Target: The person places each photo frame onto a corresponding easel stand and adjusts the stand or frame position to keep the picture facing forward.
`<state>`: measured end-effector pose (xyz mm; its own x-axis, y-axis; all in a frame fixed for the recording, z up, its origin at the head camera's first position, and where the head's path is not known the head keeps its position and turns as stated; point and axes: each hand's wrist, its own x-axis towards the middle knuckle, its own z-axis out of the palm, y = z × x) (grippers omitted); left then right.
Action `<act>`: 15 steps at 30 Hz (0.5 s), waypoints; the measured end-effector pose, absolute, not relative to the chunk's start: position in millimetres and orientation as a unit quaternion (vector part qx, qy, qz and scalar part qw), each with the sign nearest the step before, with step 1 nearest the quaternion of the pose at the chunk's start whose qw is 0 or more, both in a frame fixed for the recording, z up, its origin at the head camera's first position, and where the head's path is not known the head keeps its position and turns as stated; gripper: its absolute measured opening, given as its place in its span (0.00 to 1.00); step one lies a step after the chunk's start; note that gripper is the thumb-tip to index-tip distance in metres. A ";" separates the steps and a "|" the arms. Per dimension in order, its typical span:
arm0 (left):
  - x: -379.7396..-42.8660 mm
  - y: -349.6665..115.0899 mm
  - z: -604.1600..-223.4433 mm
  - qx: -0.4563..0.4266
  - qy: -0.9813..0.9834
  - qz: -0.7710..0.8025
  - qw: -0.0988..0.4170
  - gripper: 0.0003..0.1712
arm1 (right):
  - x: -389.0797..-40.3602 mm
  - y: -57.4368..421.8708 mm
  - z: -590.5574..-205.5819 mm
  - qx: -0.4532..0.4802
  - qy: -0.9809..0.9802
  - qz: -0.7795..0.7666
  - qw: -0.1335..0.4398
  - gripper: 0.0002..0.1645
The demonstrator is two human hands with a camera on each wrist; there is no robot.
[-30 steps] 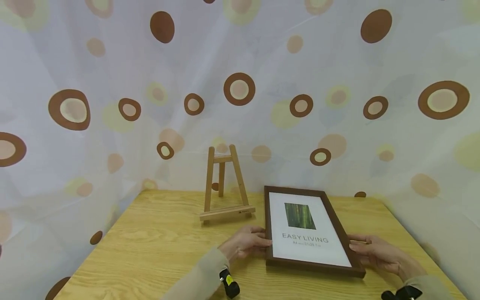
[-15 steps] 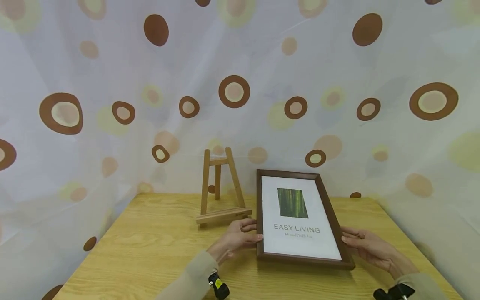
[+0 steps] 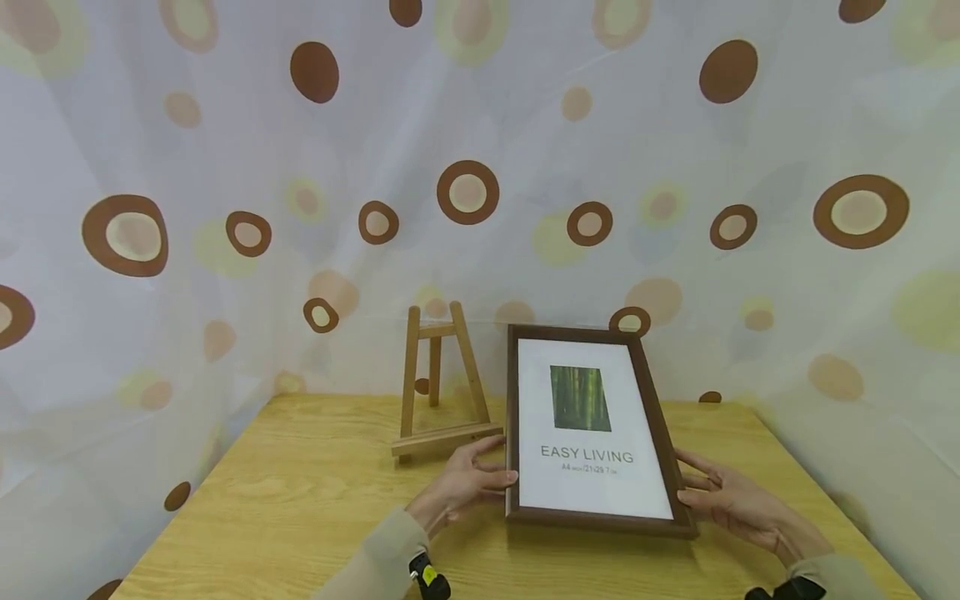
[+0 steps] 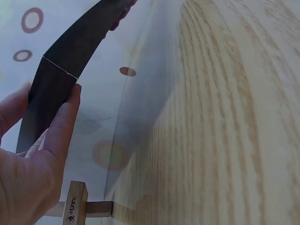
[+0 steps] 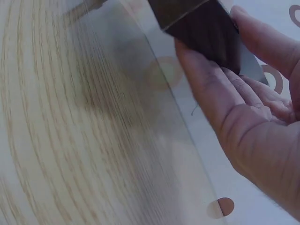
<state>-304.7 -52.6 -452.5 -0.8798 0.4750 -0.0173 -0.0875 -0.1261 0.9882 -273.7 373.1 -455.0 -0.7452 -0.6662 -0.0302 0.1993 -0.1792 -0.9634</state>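
A dark brown picture frame (image 3: 600, 521) is held between both hands, its far end tipped up and its front facing the person. Behind its glass is a white sheet (image 3: 540, 392) printed with a green forest picture and "EASY LIVING". The left hand (image 3: 465, 483) grips the left side near the bottom; in the left wrist view thumb and fingers (image 4: 65, 117) close on the frame's edge (image 4: 51, 84). On the opposite side the right hand (image 3: 731, 504) pinches the right edge, thumb in front, fingers underneath in the right wrist view. A small wooden easel (image 3: 442, 435) stands just left of the frame.
The light wood-grain table (image 3: 300, 500) extends left of the easel and in front of the hands. A white curtain (image 3: 375, 125) with brown and yellow circles hangs behind the table and along both sides.
Both hands have raised the picture frame's far end and tilted it more upright. It has also shifted a little left, closer to the easel. Both grips stay on the side edges.
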 end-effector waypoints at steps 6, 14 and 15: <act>-305.5 -56.0 -450.5 0.167 0.627 0.733 0.206 0.49 | -274.6 364.2 -452.0 -0.205 0.647 -0.691 0.250 0.51; -303.1 -68.0 -443.9 0.194 0.628 0.717 0.233 0.59 | -274.9 349.2 -446.0 -0.171 0.704 -0.659 0.202 0.52; -302.5 -69.6 -443.7 0.197 0.630 0.715 0.229 0.59 | -274.1 347.3 -445.6 -0.171 0.705 -0.660 0.195 0.52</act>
<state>-302.5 -69.6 -443.7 -0.8176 0.5758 -0.0079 -0.0802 -0.1003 0.9917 -274.1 347.3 -445.6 -0.8653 -0.4987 -0.0503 0.0169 0.0713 -0.9973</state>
